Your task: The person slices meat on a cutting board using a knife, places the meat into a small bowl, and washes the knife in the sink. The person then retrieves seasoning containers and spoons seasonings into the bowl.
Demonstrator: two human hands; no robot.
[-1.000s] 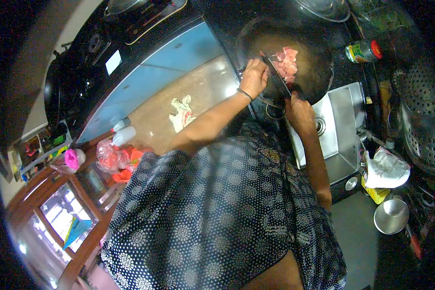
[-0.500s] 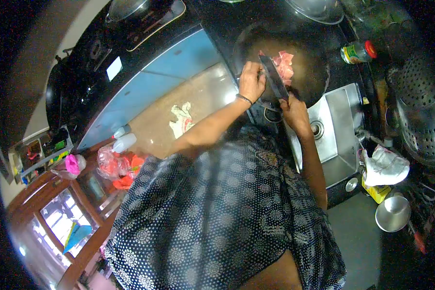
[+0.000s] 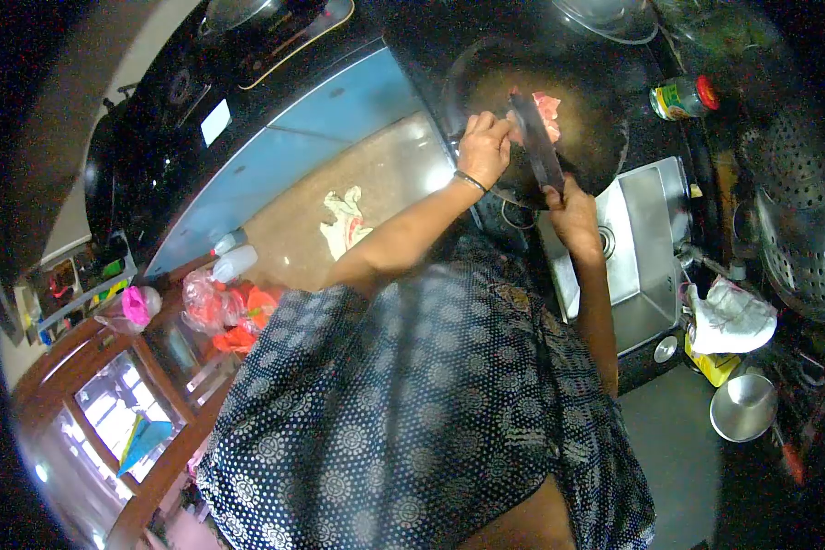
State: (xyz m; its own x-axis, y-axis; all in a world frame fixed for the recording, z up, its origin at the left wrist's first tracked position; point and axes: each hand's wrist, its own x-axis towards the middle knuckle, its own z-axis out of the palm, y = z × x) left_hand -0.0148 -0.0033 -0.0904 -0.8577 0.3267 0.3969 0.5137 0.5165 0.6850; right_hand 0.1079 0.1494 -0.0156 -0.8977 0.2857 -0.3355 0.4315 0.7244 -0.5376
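On a round, dark-rimmed chopping board (image 3: 582,115) lie pieces of raw meat (image 3: 547,112). My right hand (image 3: 573,215) is wrapped round the handle of a broad, dark cleaver (image 3: 537,142). Its blade slants across the board, between meat on the left and cut pieces on the right. Bent and closed, the fingers of my left hand (image 3: 484,151) press on the meat just left of the blade. The fingertips partly hide that piece.
A steel sink (image 3: 655,293) lies right of the board. Beyond it are a red-lidded jar (image 3: 683,97), a white cloth (image 3: 731,316), a metal cup (image 3: 744,408) and perforated steel racks (image 3: 797,247). A crumpled cloth (image 3: 344,225) lies on the floor at left.
The cleaver has shifted right and turned more upright, now covering part of the cut meat. Both hands have moved slightly right with it; more meat shows beside my left fingers.
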